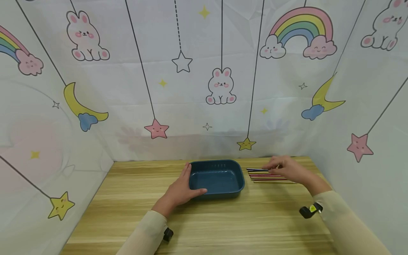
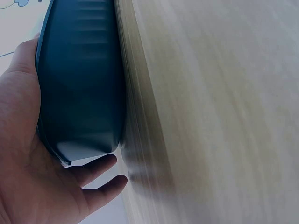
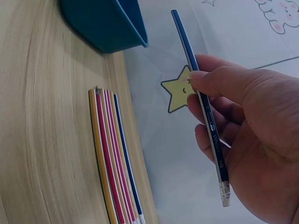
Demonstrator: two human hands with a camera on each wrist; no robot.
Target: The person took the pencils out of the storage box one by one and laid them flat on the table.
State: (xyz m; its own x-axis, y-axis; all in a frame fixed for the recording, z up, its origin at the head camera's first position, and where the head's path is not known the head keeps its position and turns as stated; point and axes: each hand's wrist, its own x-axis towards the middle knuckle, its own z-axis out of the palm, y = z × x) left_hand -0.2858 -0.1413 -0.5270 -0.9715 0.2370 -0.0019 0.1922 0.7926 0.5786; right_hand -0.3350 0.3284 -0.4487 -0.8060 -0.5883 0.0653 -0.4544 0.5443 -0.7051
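My left hand [image 1: 182, 188] rests against the near left corner of a dark blue plastic box [image 1: 217, 195]. Its fingers lie fairly straight along the left side, the thumb over the front rim; two fingertips [image 2: 106, 189] show past the wall in the left wrist view. To the right of the box, my right hand [image 1: 288, 169] pinches a dark blue pencil [image 3: 211, 126] with a white eraser end, marked HB, between thumb and fingers. Below that hand several pencils [image 3: 108, 140] lie side by side in a row, yellow, red, pink-striped and dark blue.
Everything stands on a wood-grain table [image 1: 223, 226]. A white cloth backdrop [image 1: 191, 106] printed with rabbits, stars, moons and rainbows closes off the back and both sides. Each sleeve carries a black wrist camera [image 1: 309, 211].
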